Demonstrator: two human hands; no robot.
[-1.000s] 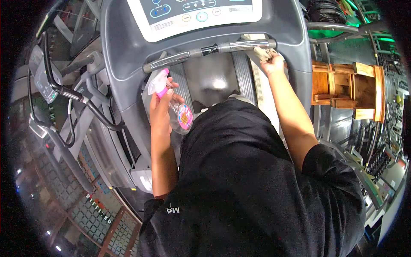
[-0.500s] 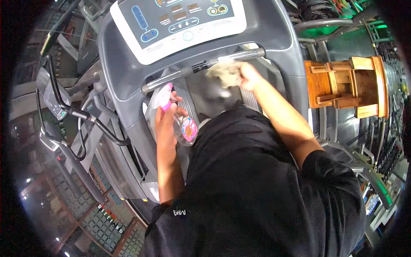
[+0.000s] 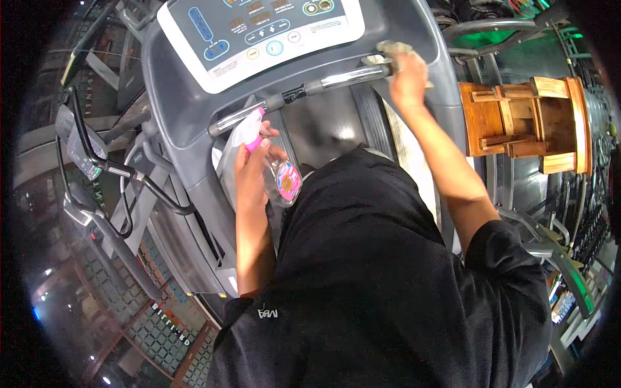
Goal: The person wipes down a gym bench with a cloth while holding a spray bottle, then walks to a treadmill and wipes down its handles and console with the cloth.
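My left hand (image 3: 253,165) is closed around the neck of a clear spray bottle (image 3: 286,182) with a pink and white trigger head and a pink label, held tilted in front of the treadmill. My right hand (image 3: 409,77) grips a pale cloth (image 3: 396,52) at the right end of the chrome handlebar (image 3: 352,77). Part of the cloth rests over the bar's end, and its folds hide some of my fingers. Above the bar is the treadmill console (image 3: 272,39), with its buttons and white border.
A wooden step-like piece of furniture (image 3: 579,123) is at the right. Another exercise machine with curved black handles (image 3: 162,194) stands at the left. Below the bar lies the dark treadmill belt (image 3: 320,126). Metal gym frames (image 3: 488,27) are at the upper right.
My right hand has moved with the cloth from the bar's right end to below its middle, then back up to the right end. The bottle stays in my left hand. The view has shifted.
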